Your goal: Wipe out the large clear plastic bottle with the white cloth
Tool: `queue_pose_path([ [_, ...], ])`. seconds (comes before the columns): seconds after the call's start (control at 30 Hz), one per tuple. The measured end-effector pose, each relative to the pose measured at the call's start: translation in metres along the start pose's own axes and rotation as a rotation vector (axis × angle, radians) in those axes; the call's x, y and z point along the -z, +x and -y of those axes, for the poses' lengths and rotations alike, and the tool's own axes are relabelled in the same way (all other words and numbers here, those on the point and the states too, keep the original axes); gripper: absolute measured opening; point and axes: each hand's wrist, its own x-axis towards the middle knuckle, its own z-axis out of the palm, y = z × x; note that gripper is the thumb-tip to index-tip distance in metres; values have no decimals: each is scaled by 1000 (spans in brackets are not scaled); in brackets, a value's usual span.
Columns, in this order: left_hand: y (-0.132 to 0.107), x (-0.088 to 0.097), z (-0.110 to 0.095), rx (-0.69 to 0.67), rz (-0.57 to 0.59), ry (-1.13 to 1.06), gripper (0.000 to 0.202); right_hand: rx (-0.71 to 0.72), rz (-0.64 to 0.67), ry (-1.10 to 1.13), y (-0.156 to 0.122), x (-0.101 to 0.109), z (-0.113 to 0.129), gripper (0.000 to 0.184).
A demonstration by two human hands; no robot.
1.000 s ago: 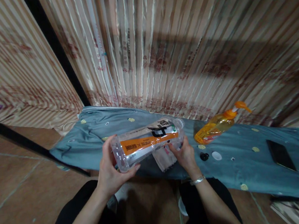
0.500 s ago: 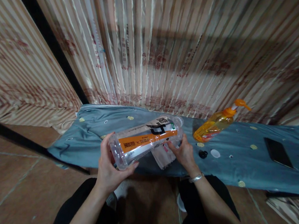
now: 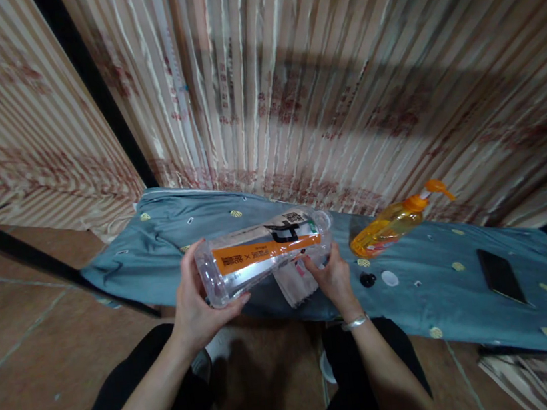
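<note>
A clear plastic bottle [image 3: 260, 257] with an orange and silver label lies sideways between my hands, its mouth end to the right. My left hand [image 3: 200, 302] is closed round the base end. At the neck end, my right hand [image 3: 332, 279] grips the bottle with thumb and fingers; some fingers are hidden behind it. Beneath the bottle a pale tissue packet [image 3: 295, 286] rests on the blue cloth [image 3: 447, 296]. To the right of my right hand are a small black cap [image 3: 367, 279] and a white disc [image 3: 389, 278].
A pump bottle [image 3: 387, 227] of yellow liquid with an orange top stands beyond the cap. Farther right lies a black phone [image 3: 501, 276]. A striped curtain [image 3: 259, 99] hangs behind the cloth-covered surface, and a black post [image 3: 91, 88] rises at its left end.
The bottle stays in both hands at nearly the same angle, with its label turned very slightly. The whole view has shifted a little, so things appear slightly farther left.
</note>
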Motion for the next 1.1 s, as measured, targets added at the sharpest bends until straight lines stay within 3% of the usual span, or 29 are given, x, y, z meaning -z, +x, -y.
queue_pose_path([
  [0.3, 1, 1, -2, 35, 10, 14, 89, -15, 8, -29, 1, 1, 0, 57],
  [0.53, 2, 2, -3, 26, -7, 34, 91, -39, 23, -10, 1, 4, 4, 48],
  [1.1, 6, 4, -3, 22, 8, 75, 88, -32, 29, 8, 2, 4, 5, 52],
])
